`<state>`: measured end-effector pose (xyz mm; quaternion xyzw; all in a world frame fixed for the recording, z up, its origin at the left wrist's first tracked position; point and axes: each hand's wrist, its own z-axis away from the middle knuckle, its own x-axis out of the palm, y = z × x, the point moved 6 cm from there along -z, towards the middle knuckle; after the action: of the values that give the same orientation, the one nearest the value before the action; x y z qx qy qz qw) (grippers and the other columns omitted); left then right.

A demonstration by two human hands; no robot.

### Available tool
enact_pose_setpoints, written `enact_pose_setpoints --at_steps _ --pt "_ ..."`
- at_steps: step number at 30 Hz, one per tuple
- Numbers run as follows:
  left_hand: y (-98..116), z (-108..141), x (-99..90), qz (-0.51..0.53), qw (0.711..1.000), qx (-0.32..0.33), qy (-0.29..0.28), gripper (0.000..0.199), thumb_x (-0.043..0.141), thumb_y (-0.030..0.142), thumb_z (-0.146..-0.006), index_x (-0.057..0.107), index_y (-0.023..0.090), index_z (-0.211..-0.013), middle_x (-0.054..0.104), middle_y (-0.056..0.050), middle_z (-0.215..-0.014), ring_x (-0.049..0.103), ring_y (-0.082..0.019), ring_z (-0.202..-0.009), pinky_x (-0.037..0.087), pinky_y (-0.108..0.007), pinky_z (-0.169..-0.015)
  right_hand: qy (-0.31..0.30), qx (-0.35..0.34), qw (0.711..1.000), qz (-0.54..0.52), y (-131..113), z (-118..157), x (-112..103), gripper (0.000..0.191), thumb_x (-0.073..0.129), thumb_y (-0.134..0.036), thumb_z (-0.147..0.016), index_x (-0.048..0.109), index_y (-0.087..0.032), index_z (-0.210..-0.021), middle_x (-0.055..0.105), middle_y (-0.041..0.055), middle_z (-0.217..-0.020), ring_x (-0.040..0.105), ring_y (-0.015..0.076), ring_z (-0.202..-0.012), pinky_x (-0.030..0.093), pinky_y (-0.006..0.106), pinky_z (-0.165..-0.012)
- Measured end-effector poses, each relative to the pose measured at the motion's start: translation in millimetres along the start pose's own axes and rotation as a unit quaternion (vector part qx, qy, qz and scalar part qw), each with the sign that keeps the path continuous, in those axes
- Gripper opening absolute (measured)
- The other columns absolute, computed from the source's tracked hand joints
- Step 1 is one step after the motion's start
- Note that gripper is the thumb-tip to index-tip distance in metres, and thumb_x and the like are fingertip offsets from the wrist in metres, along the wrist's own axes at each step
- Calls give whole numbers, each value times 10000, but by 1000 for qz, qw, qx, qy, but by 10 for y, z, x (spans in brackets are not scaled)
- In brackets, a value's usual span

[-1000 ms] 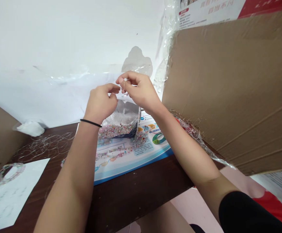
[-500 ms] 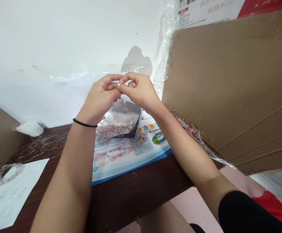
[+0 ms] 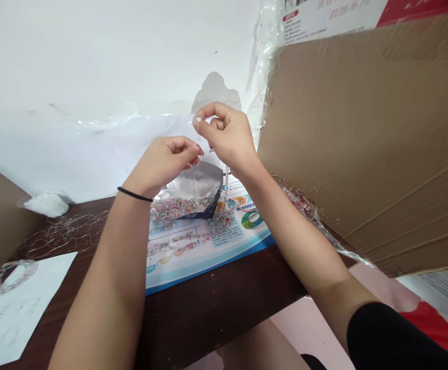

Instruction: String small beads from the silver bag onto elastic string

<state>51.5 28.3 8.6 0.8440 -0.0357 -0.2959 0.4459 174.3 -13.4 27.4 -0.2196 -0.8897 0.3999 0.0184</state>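
Note:
Above the table my right hand (image 3: 229,133) is closed in a pinch on a thin clear bead string. A strand of small beads (image 3: 226,180) dangles below it. Lower and to the left, my left hand (image 3: 168,160) has its fingertips pressed together on the same thread, and a thin length hangs beneath them. Under both hands an open silver-lined bag (image 3: 201,177) lies with its mouth toward me. Many small pink, white and clear beads (image 3: 178,208) fill its opening, and more beads lie in a heap (image 3: 224,221) beside it.
The bag rests on a printed sheet (image 3: 208,262) on the dark table (image 3: 208,303). At left are a beaded ring (image 3: 14,277) on white paper (image 3: 23,318), tangled clear thread (image 3: 70,231) and a white bundle (image 3: 47,204). A large cardboard box (image 3: 362,144) stands at right.
My hands have moved apart. The right hand rose and went slightly right, while the left dropped a little, leaving the thread stretched between them.

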Motion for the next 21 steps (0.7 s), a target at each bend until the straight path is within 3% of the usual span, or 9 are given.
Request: enact_pose_setpoints --at_steps 4,9,12,17,21 --pt "-186 0 54 -124 987 -18 -97 130 626 283 -721 675 200 -634 665 -46 -647 593 -154 -582 497 -273 -589 53 -40 998 -9 -66 0 -66 129 576 -324 -831 566 -207 -776 286 -86 -481 331 85 -481 339 253 -535" --pt "-369 -46 35 -243 964 -19 -101 79 628 219 -647 669 233 -580 628 -8 -545 557 -157 -516 485 -279 -586 96 -59 994 -8 -112 2 -121 96 556 -252 -836 581 -214 -751 286 -79 -489 325 77 -481 334 244 -535" --pt "-277 -60 -19 -241 970 12 -36 88 634 198 -630 669 243 -563 622 -7 -539 563 -170 -542 485 -285 -610 57 -47 997 -11 -84 -6 -71 95 578 -267 -825 572 -212 -747 310 -82 -471 343 80 -473 349 248 -539" --pt "55 25 -239 -205 965 28 161 71 657 218 -702 728 213 -695 616 -16 -599 561 -178 -617 477 -352 -731 -22 19 999 43 42 -6 46 146 568 -334 -852 548 -212 -774 383 -67 -514 436 100 -539 390 255 -589" --pt "215 86 -310 -119 967 47 222 142 671 261 -753 749 172 -833 634 -5 -660 552 -145 -633 474 -341 -668 -92 40 994 43 61 34 136 237 613 -437 -827 556 -209 -792 450 -55 -524 449 106 -548 393 253 -579"
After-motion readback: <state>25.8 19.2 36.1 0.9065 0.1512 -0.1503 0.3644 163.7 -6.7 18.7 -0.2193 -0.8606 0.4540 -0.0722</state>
